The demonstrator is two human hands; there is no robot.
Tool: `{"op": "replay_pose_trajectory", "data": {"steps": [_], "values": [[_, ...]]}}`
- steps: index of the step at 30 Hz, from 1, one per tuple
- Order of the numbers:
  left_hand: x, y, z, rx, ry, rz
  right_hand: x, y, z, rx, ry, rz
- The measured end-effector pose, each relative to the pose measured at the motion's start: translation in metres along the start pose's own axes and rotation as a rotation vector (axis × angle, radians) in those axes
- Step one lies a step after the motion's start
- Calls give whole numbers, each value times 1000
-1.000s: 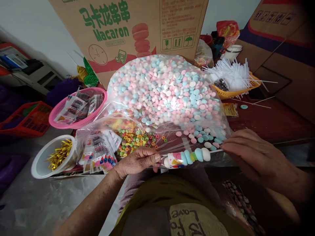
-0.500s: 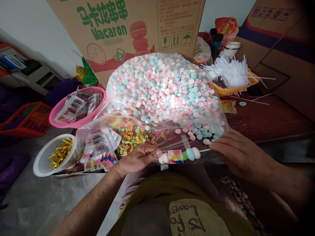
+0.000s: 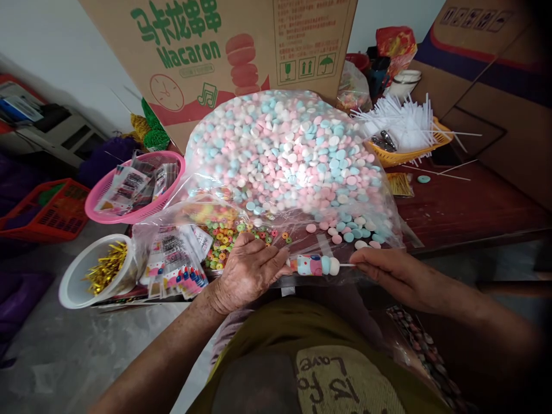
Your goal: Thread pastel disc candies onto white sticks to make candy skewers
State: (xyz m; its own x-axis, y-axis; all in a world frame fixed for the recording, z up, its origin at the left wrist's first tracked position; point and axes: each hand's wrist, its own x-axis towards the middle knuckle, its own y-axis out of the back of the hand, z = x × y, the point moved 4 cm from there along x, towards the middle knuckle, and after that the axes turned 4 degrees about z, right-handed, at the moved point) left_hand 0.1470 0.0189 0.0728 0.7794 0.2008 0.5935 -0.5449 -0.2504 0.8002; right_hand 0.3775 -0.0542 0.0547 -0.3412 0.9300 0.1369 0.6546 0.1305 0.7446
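Observation:
A candy skewer [image 3: 310,265] lies level between my two hands, close to the table's front edge. Printed wrap covers its middle, with pale blue and white candies to the right of it. My left hand [image 3: 250,267] is closed around its left end, hiding the candies there. The bare white stick on the right is pinched by the fingertips of my right hand [image 3: 397,276]. Just beyond is a big clear bag [image 3: 284,155] of pink, white and blue candies. Ring-shaped candies [image 3: 222,241] in several colours lie behind my left hand.
A pink basket [image 3: 179,184] of printed packets and a white tub [image 3: 69,287] of gold ties stand at left. Loose packets [image 3: 172,261] lie beside the tub. At right, a yellow basket [image 3: 401,156] holds white sticks. A Macaron carton [image 3: 297,34] stands behind.
My right hand has slid left along the stick and now pinches it nearer the candies. The skewer has turned, showing another side of the wrap. My left fingers cover more of its left end.

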Motion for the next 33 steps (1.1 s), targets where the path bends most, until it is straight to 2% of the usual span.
{"op": "replay_pose_trajectory", "data": {"steps": [2, 4, 7, 10, 13, 15, 17, 19, 21, 24, 26, 29, 31, 33], "values": [[-1, -5, -2, -58, 26, -22, 1, -1, 1, 39, -13, -8], [-1, -10, -5, -167, 83, -105, 1, -1, 3, 28, -11, 29], [0, -19, -9, -343, 245, -375, 1, 0, 4, -27, 20, 82], [0, -29, -7, -517, 435, -703, 2, -5, -3, -120, 113, 55], [5, -34, 0, -742, 527, -881, 4, -11, -15, -321, 230, 41], [10, -36, 4, -787, 539, -913, 5, -14, -21, -429, 260, 30], [14, -36, 7, -660, 545, -921, 8, -15, -24, -419, 216, -3], [19, -35, 9, -411, 527, -904, 12, -17, -23, -270, 102, -63], [25, -34, 15, -176, 452, -850, 17, -23, -20, -47, -25, -127], [29, -39, 28, -15, 326, -752, 25, -37, -15, 185, -160, -170], [26, -46, 33, -1, 305, -722, 30, -46, -11, 221, -211, -115], [17, -54, 34, -47, 386, -719, 34, -54, -11, 225, -221, 92], [11, -58, 31, -85, 497, -729, 37, -60, -18, 214, -131, 215], [6, -59, 29, -99, 616, -736, 41, -70, -29, 182, 8, 246]]}}
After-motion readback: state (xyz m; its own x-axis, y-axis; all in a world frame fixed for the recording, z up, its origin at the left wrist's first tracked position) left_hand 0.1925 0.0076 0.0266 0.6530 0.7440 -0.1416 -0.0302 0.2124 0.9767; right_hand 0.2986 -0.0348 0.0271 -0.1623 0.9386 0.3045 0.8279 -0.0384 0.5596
